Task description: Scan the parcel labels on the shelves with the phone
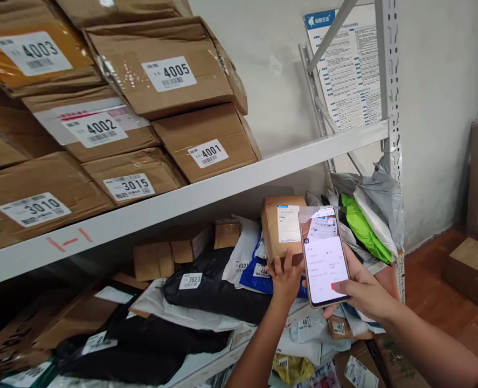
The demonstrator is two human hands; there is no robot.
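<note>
Plainly, one rack (pixel 222 191) bore six boxes (pixel 170 70) with readable numbers up top; below, one carton (pixel 271 229) sat among parcels (pixel 218 302); one left hand (pixel 286 277) touched its lower front, whether gripping I couldn't tell; one right hand (pixel 364 291) gripped one phone (pixel 326 269), one thumb (pixel 346 287) over the screen (pixel 323 256)

On the white shelf beam (pixel 206 198), "1-1" is marked in red. Above the beam, 4003, 4005, 4002, 4001, 3010 and 3015 can be read on the barcoded labels of stacked cartons (pixel 141 102). Below it, 3023 is printed on the label of a black bag (pixel 218 296), 4011 on that of a pale bag (pixel 294 335), 4009 on that of a yellow bag (pixel 297 372). Above its right end, a poster (pixel 344 70) is headed 兔喜生活. Below the beam, the print on the phone (pixel 325 258) and the adjacent brown carton (pixel 270 231) is too small to be read.
</note>
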